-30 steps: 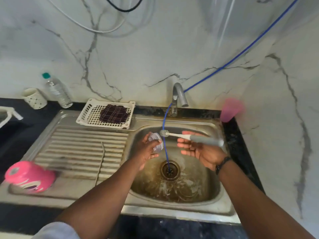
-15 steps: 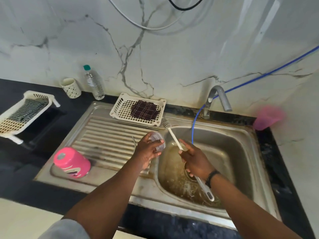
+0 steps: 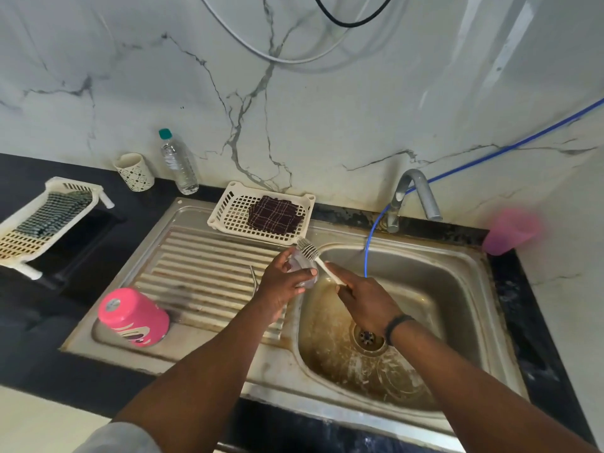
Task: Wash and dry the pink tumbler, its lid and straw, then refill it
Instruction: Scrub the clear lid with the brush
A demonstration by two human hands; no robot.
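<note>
Gripping the clear lid (image 3: pixel 302 268) in my left hand (image 3: pixel 283 282), centre frame, I scrub it with the brush (image 3: pixel 316 256) held in my right hand (image 3: pixel 362 297). Tumbler (image 3: pixel 134 317) drains inverted, lower left. Next: rinsing, probably.

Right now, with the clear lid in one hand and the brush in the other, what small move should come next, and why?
Probably draw the brush back across the lid for another scrubbing stroke. The left hand grips the lid beside the sink basin, the right hand holds the brush handle, and the bristle head rests at the lid's far edge, so scrubbing looks unfinished.
</note>
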